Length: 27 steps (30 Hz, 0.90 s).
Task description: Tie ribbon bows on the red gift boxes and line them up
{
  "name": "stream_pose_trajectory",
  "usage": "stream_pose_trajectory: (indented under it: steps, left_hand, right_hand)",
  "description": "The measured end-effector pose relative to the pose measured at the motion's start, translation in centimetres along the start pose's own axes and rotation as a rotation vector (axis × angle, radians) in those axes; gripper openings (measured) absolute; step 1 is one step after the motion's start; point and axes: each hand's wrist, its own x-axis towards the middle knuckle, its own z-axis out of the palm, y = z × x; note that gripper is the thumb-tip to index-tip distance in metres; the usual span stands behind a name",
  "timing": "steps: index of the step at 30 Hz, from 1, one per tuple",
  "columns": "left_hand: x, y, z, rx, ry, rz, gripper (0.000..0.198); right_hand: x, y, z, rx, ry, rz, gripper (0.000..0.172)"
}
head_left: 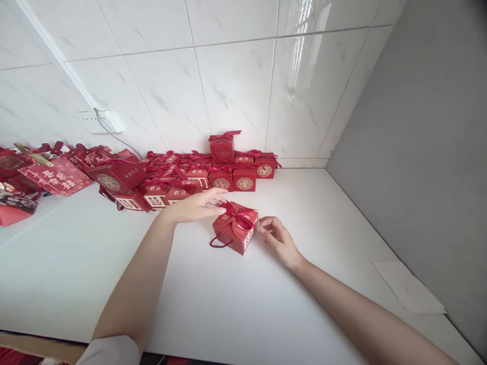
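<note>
A red gift box [233, 238] stands on the white table, with a dark red ribbon bow [241, 217] on its folded top. A twisted cord handle hangs from its near left side, and a pale printed panel shows on its right side. My left hand [200, 205] hovers at the upper left of the box, fingers stretched and apart, the thumb close to a ribbon loop. Beside the box's right side is my right hand [280, 243], its fingers loosely bent and apart, the tips close to the panel. Whether those tips touch it I cannot tell.
Several red ribboned boxes [243, 180] stand in rows along the tiled wall, one stacked on top. Pink-red bags [57, 175] lie at the left. A cable runs from a wall socket [101, 121]. White paper [409, 286] lies by the grey panel [414, 137] on the right.
</note>
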Motion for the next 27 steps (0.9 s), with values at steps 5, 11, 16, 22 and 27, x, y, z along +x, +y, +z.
stream_pose_trajectory:
  steps: [5, 11, 16, 22, 27]
  left_hand:
    - [-0.9, -0.4, 2.1, -0.206, 0.008, -0.016, 0.088]
    - [-1.2, -3.5, 5.2, -0.454, 0.387, 0.019, 0.075]
    - [-0.5, -6.0, 7.2, -0.656, 0.69, 0.066, 0.063]
    - [-1.1, -6.3, 7.8, -0.799, 0.522, 0.12, 0.06]
    - [-0.9, -6.9, 8.2, -0.78, 0.461, 0.113, 0.057]
  right_hand:
    - [0.3, -0.1, -0.3, 0.114, 0.071, 0.029, 0.038]
    - [-0.4, -1.1, 0.2, 0.224, -0.123, -0.028, 0.058]
    - [-0.5, -0.6, 0.3, 0.304, 0.018, 0.104, 0.055]
    - [-0.1, -0.1, -0.1, 0.283, 0.017, 0.115, 0.046]
    - [-0.2, -0.1, -0.2, 0.29, -0.033, 0.129, 0.037]
